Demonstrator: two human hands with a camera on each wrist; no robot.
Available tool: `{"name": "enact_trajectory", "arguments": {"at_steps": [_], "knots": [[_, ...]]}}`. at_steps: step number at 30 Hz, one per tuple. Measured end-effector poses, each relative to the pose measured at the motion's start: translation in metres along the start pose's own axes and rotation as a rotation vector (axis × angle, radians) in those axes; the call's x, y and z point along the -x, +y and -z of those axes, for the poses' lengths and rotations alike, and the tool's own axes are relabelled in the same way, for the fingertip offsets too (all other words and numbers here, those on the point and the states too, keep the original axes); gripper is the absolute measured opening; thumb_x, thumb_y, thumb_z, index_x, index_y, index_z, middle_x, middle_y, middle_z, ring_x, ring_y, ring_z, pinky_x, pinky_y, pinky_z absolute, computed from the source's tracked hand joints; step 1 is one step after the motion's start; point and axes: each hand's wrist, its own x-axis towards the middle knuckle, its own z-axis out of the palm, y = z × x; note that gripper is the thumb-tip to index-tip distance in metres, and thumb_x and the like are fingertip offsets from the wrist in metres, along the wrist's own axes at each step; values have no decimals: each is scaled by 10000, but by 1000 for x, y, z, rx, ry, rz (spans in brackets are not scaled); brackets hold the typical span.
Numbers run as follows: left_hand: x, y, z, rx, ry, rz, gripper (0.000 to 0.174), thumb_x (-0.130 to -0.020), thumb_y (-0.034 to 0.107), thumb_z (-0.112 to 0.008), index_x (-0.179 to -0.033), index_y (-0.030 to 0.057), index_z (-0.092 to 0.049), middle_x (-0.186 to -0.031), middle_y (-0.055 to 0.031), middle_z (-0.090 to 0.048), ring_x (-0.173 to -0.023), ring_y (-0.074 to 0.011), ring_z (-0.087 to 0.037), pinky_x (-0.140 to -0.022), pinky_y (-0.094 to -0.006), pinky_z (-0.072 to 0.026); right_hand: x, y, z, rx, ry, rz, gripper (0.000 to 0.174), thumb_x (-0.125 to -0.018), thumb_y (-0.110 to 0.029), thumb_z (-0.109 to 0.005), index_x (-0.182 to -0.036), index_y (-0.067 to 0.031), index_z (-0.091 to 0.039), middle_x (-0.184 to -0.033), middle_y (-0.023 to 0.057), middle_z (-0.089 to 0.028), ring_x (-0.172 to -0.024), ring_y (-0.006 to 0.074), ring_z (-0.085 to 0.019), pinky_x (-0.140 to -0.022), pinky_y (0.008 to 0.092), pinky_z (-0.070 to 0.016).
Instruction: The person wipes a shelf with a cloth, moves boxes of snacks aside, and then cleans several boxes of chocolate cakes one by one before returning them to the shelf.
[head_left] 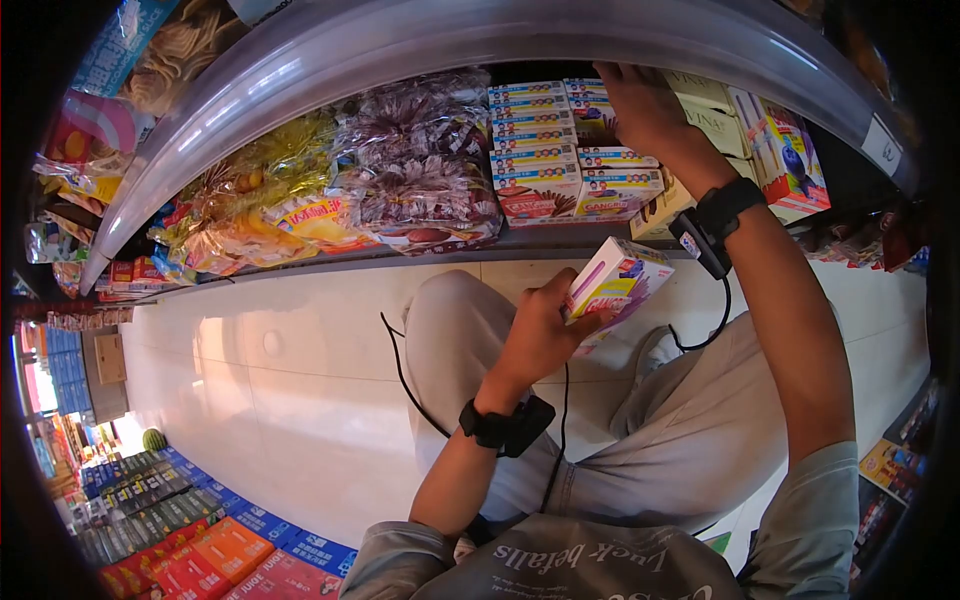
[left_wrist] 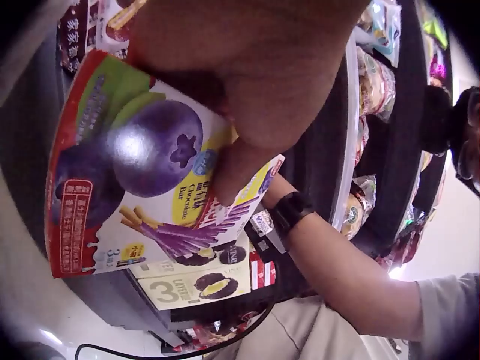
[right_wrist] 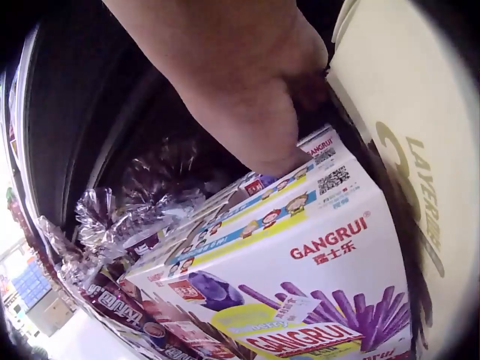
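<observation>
My left hand (head_left: pixel 540 335) grips a white and purple box of blueberry chocolate bar sticks (head_left: pixel 625 285) in front of the shelf. Large blueberries and purple sticks are printed on the box's side in the left wrist view. My right hand (head_left: pixel 650 115) reaches deep into the shelf over a row of Gangrui boxes (head_left: pixel 620 185). In the right wrist view its thumb lies at the top edges of the purple Gangrui boxes (right_wrist: pixel 322 262), while the other fingers are hidden. I cannot tell whether that hand grips one.
Cream-coloured boxes (head_left: pixel 715 125) and a blueberry box (head_left: pixel 785 150) stand right of the reaching hand. Left of the rows lie shiny wrapped snack packs (head_left: pixel 420 170). A curved clear shelf edge (head_left: pixel 400 70) overhangs the goods. Cables hang from both wrists above the tiled floor (head_left: pixel 270 380).
</observation>
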Motion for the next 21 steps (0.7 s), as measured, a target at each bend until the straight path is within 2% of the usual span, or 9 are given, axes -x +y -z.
{"name": "enact_trajectory", "arguments": {"at_steps": [2,5,8,11,14,17,20,21], "knots": [[0,1,2,-35,3,9,293,-779,142,-748,-953,-24,-580,-827,-138,-684,-713,-111,-626,-666,-289,-497,-1,2,2,-5,-109,3,731,-715,-23,-678,-1373,-76,-365,-1349,154,-419,-1303,326,-364,-1068,459,-316],[1,0,2,1,25,6,295,-776,148,-750,-942,-25,-577,-821,-142,-681,-701,-117,-622,-660,-295,-494,-5,0,1,-49,-217,-3,762,-674,24,-704,-1356,-49,-372,-1426,143,-353,-1315,359,-335,-1076,422,-343],[1,-1,1,-21,32,5,293,-778,147,-749,-943,-24,-577,-819,-144,-680,-694,-117,-618,-656,-295,-492,-11,-3,8,-55,-351,-55,724,-690,42,-675,-1346,-46,-381,-1407,150,-380,-1286,359,-374,-1053,425,-368],[2,-4,1,-38,40,-17,295,-779,147,-748,-950,-23,-578,-817,-145,-679,-689,-114,-614,-654,-294,-490,-14,-5,3,-84,-348,-108,679,-706,52,-646,-1329,-34,-390,-1372,165,-416,-1241,365,-424,-1024,428,-395],[2,-5,2,-48,43,-15,301,-775,135,-751,-974,-22,-587,-818,-140,-680,-696,-115,-617,-662,-285,-493,-8,1,-18,101,115,44,458,-772,-44,-615,-1219,-36,-514,-1157,172,-557,-1185,327,-482,-948,425,-433],[2,-9,3,-41,91,-6,305,-774,119,-751,-999,-21,-601,-831,-120,-689,-719,-121,-631,-675,-278,-501,-5,-19,29,-30,70,7,395,-791,-67,-611,-1176,-20,-532,-1148,179,-563,-1190,331,-475,-943,418,-432],[0,-11,3,35,169,-28,305,-775,109,-749,-1016,-19,-611,-846,-97,-696,-746,-122,-640,-681,-273,-508,6,-27,63,-358,-18,144,486,-823,-119,-611,-1268,-10,-449,-1251,188,-506,-1149,384,-491,-965,435,-418],[0,-13,4,25,208,-52,307,-777,93,-745,-1029,-23,-615,-857,-91,-697,-762,-109,-639,-680,-273,-512,12,-28,78,-544,-159,162,485,-806,-151,-649,-1234,-5,-475,-1236,191,-515,-1137,372,-497,-954,432,-421]]}}
